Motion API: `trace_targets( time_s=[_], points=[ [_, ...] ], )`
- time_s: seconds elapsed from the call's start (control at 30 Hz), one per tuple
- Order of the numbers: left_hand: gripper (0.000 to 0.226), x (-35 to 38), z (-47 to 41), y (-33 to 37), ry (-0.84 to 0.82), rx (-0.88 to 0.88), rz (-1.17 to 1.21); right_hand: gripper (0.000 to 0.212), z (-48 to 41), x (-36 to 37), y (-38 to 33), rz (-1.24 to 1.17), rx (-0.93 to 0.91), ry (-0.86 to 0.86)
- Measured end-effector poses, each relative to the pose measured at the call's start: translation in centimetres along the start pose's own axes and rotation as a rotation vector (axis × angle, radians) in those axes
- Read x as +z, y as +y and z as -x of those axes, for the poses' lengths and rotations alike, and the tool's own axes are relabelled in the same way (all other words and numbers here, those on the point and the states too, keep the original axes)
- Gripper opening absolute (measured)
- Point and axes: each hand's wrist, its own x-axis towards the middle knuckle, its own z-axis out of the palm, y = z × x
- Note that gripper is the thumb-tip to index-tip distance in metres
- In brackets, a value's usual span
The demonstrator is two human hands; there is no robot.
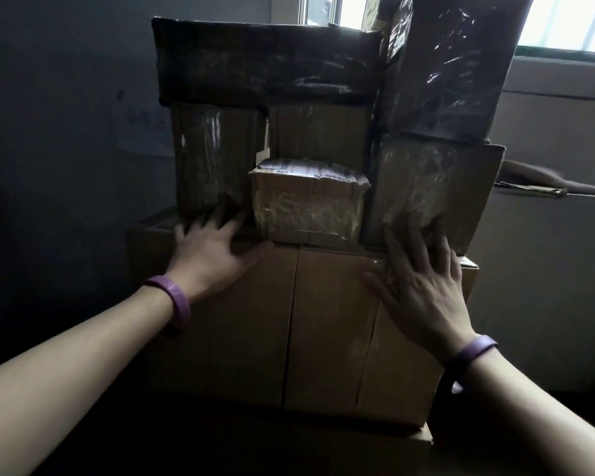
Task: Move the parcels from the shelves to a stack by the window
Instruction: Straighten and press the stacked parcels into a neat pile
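Note:
A stack of cardboard parcels stands under the window [564, 18]. The large bottom box [289, 321] carries a small taped parcel [308, 204] with a label on top. A tall parcel [213, 156] stands to its left and another taped parcel [430, 194] to its right. A wide dark box [265, 63] lies across the top, beside an upright wrapped parcel [443, 63]. My left hand [213, 252] lies flat with spread fingers at the foot of the left tall parcel. My right hand [423, 286] presses flat on the right parcel's lower front.
A dark wall [66, 132] runs along the left. A pale counter or cabinet [547, 252] stands to the right, with flat cardboard pieces [536, 187] lying on it. More boxes sit in shadow under the large box, low in the frame.

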Motion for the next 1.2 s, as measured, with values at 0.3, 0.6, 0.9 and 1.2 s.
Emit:
trace_targets(
  time_s=[0.3, 0.6, 0.9, 1.2],
  points=[
    [0.078, -2.9, -1.1, -1.8, 0.379, -0.123, 0.711, 0.058, -1.3, -2.0, 4.7, -0.392, 0.124, 0.45],
    [0.119, -4.0, -6.0, -4.4, 0.153, -0.292, 0.803, 0.112, -3.2, -1.7, 7.7, -0.759, 0.448, 0.16],
    [0.081, -4.0, -7.5, -5.2, 0.113, -0.193, 0.803, 0.066, -4.4, -0.6, 10.1, -0.957, 0.324, 0.042],
    [0.073, -4.3, -7.3, -5.1, 0.097, -0.208, 0.911, 0.055, -4.4, -0.3, 10.1, -1.011, 0.314, 0.051]
  ],
)
